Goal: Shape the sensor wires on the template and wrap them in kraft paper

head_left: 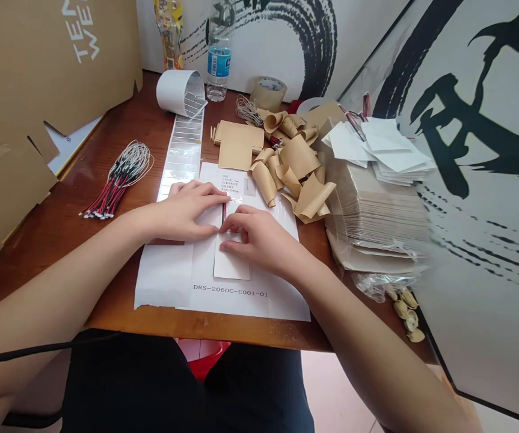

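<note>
My left hand (191, 209) lies palm down with its fingers stretched out. Its fingertips touch a printed white sheet (250, 300) beside a thin red-and-black wire (224, 210). My right hand (261, 237) rests on a white rectangular piece (232, 267) lying on that sheet. Its fingers are bent, with a gap between thumb and index finger. Part of the white piece is hidden under this hand. Left of the hands, a strip of white labels (180, 153) runs back to its roll (179, 91).
A bundle of wires with connectors (121, 180) lies at left, near a large cardboard box (56, 78). Behind the hands are brown cards (236, 147) and curled brown paper (302, 156). A tall stack of pieces (376, 210), a tape roll (268, 93) and a water bottle (218, 60) stand around.
</note>
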{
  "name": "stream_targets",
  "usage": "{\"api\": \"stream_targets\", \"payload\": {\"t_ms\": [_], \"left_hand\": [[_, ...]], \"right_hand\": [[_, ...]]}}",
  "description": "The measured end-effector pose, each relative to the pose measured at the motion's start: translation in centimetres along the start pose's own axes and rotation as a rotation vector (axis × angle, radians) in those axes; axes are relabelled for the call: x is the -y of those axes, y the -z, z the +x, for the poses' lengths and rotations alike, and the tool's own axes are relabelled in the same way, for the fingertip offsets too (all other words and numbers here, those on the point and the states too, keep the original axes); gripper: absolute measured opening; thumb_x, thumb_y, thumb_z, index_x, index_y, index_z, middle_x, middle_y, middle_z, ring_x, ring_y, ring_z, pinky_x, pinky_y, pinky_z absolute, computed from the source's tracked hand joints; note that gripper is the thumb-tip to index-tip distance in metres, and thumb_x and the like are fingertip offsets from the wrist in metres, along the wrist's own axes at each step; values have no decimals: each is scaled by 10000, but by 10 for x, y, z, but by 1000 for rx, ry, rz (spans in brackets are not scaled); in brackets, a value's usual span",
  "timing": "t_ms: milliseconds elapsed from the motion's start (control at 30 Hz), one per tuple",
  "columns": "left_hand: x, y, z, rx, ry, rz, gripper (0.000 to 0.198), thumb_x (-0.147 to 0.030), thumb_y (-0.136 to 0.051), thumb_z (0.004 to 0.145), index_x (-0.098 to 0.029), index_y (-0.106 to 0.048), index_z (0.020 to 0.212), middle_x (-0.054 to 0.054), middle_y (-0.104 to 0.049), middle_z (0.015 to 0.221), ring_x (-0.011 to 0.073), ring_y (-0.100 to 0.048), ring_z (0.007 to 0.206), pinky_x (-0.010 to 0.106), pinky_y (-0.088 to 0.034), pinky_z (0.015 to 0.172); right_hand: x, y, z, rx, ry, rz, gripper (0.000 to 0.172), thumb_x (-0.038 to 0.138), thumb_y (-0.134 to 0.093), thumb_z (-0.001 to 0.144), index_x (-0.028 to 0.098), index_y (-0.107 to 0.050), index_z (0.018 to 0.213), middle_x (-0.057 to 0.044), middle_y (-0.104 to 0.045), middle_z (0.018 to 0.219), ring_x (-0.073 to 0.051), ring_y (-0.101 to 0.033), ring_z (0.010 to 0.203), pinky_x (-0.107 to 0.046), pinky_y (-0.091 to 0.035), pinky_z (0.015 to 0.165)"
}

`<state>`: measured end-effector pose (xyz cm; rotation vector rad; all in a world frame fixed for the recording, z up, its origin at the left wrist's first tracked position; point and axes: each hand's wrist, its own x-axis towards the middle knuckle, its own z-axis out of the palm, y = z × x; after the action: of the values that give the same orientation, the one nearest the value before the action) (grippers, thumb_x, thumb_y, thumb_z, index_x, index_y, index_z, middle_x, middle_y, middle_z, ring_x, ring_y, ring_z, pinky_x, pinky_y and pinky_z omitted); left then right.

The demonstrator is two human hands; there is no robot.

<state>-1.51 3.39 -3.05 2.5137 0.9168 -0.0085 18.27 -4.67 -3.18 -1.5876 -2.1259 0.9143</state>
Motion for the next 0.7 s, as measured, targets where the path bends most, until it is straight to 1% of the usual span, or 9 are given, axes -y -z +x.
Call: {"api": "stream_targets", "payload": {"t_ms": [100, 200, 333, 467, 567, 700], "left_hand": [[-1, 0, -1, 16, 8, -7, 772, -576, -563, 842, -278, -476, 1549, 116, -506, 1522, 375, -365, 1408, 576, -191, 1208], [-3, -1, 0, -1, 21, -18, 800, -605, -611, 808, -296, -489, 1535, 112, -521, 1500, 386, -373, 1390, 586, -199, 1206], [-4, -2, 1, -9, 29, -20, 791, -570, -633, 785, -305, -505, 1519, 108, -528, 1489, 383, -385, 1380, 591, -201, 1204], [-4, -2, 0, 10, 41, -12, 831, -566, -643, 763, -288, -490, 1531, 109, -500, 1524, 381, -363, 1406, 584, -174, 1219], [-4, -2, -1, -1, 29, -13, 821, -564, -641, 767, -293, -491, 1528, 108, -507, 1517, 385, -365, 1402, 590, -177, 1216], [-7, -1, -3, 15, 25, -5, 830, -596, -633, 787, -296, -468, 1543, 115, -495, 1529, 391, -359, 1405, 585, -187, 1210]], "right_hand": [[2, 0, 1, -6, -34, -12, 185, 205, -790, 809, 183, -640, 916, -30, -606, 942, -161, -542, 757, -318, -426, 725], [4, 0, 1, -9, -34, -41, 270, 213, -821, 781, 195, -580, 901, -33, -607, 959, -180, -553, 801, -322, -425, 733], [6, -2, -5, 46, -1, -100, 358, 264, -866, 755, 204, -569, 946, -52, -578, 1060, -207, -572, 892, -337, -447, 770], [11, -4, -11, 73, 16, -168, 448, 341, -898, 731, 204, -552, 981, -65, -561, 1089, -222, -583, 898, -349, -470, 767], [15, -5, -12, 84, 10, -216, 467, 398, -898, 727, 205, -538, 953, -73, -565, 1066, -233, -591, 877, -359, -476, 740], [17, -7, -13, 79, 13, -254, 475, 422, -896, 729, 203, -538, 951, -80, -574, 1067, -231, -591, 852, -360, -477, 720]]}}
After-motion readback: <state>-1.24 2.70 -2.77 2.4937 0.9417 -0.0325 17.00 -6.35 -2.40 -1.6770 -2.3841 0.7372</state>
